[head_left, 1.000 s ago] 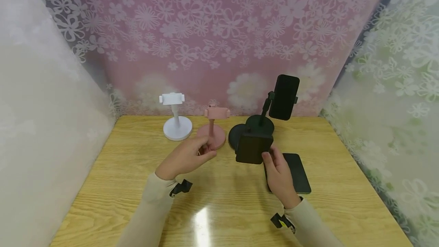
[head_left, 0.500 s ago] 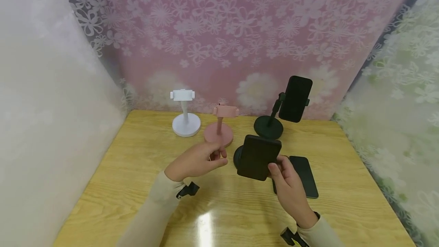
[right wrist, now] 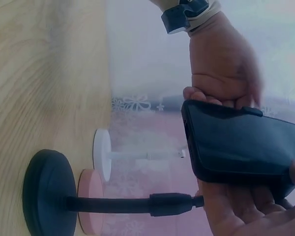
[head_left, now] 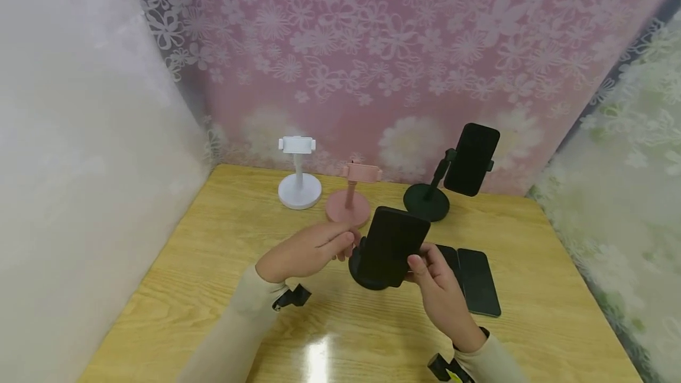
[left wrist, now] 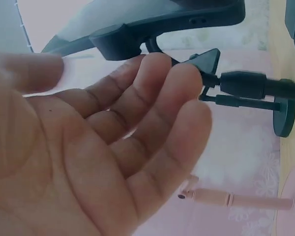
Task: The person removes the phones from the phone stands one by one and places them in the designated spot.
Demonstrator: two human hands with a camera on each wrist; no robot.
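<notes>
A black smartphone (head_left: 393, 247) sits in the clamp of the front black phone stand, whose round base (right wrist: 49, 191) is on the table. My right hand (head_left: 444, 294) grips the phone's right side, thumb on the screen side and fingers behind. On the phone's other side is my left hand (head_left: 305, 250). Its fingers are loosely bent, with the fingertips right at the clamp's end (left wrist: 115, 43), and the thumb (left wrist: 27, 73) stands apart from them. The phone leans, its screen facing me.
Behind stand a white phone stand (head_left: 300, 191), a pink one (head_left: 348, 205) and another black stand (head_left: 427, 203) bearing a phone (head_left: 472, 159). Two dark phones, one partly hidden (head_left: 449, 259) and one beside it (head_left: 479, 282), lie flat on the wooden table (head_left: 213, 288) at right.
The front stand and its phone have come nearer to me, away from the rear black stand. The phone has tilted, and both hands have moved with it. The head view has shifted.
</notes>
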